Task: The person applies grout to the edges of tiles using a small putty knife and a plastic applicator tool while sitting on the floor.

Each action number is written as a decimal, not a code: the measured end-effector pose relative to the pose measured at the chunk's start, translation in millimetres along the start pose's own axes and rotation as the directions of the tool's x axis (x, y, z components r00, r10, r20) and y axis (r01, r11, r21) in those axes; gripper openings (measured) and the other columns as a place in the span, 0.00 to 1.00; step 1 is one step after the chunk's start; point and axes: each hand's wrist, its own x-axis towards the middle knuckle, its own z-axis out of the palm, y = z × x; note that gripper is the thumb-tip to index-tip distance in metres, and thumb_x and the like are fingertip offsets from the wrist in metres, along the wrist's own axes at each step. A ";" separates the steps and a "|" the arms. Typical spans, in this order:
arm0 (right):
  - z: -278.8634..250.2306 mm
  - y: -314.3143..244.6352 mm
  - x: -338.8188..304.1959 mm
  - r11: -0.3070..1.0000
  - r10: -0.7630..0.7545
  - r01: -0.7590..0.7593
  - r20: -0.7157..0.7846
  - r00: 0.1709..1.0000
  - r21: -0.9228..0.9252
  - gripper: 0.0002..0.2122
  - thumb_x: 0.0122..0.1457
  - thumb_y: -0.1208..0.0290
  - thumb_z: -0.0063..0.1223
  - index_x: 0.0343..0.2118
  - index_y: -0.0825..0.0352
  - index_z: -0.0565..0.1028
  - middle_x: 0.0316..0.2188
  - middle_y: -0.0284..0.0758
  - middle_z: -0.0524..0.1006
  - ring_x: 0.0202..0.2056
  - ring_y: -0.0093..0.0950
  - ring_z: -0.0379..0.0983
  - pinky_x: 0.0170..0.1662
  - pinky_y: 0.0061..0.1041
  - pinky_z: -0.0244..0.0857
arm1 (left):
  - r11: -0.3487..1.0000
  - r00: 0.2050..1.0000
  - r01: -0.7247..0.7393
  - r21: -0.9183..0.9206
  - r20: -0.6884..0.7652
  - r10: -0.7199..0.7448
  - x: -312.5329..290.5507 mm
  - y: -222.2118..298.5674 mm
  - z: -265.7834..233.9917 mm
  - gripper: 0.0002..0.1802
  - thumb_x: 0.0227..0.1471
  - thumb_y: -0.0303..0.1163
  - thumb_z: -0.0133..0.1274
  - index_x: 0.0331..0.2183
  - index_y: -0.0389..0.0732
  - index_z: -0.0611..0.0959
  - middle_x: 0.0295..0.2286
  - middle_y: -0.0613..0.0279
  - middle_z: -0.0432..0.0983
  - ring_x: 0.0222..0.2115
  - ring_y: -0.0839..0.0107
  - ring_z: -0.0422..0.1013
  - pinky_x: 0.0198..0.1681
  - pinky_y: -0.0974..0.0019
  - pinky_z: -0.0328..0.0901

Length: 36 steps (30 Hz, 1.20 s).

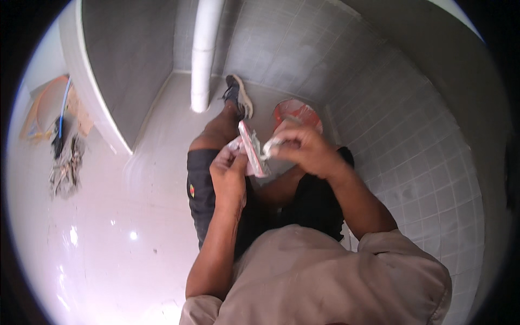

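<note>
My left hand (230, 168) is closed on a narrow flat piece (252, 150), pinkish red and white along its edge and smeared with pale paste. It is tilted up in front of my lap; its exact kind does not show. Just to the right, my right hand (306, 150) is closed, its fingertips pinching a whitish, paste-covered thing (271, 147) close against the smeared side. Whether that is a cloth, a lump of paste or a small tool I cannot tell. Beyond my right hand stands a red bucket (298, 111) with pale smears, partly hidden by the hand.
A white vertical pipe (203, 59) meets the floor ahead, beside my outstretched shoe (238, 96). Grey tiled wall (401, 130) closes in on the right. A dark partition (127, 59) stands at left. Past it lie a stringy mop head (67, 168) and a blue-handled brush (58, 138).
</note>
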 end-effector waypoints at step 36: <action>-198.3 11.9 -210.3 0.836 0.494 -0.042 -0.719 0.489 0.547 0.15 0.59 0.68 0.61 0.47 0.65 0.73 0.42 0.32 0.74 0.41 0.25 0.69 0.48 0.29 0.59 | 0.928 0.807 -0.330 0.173 -0.458 0.373 -95.9 36.4 -243.7 0.19 0.62 0.23 0.44 0.53 0.24 0.70 0.51 0.41 0.72 0.52 0.52 0.72 0.56 0.54 0.71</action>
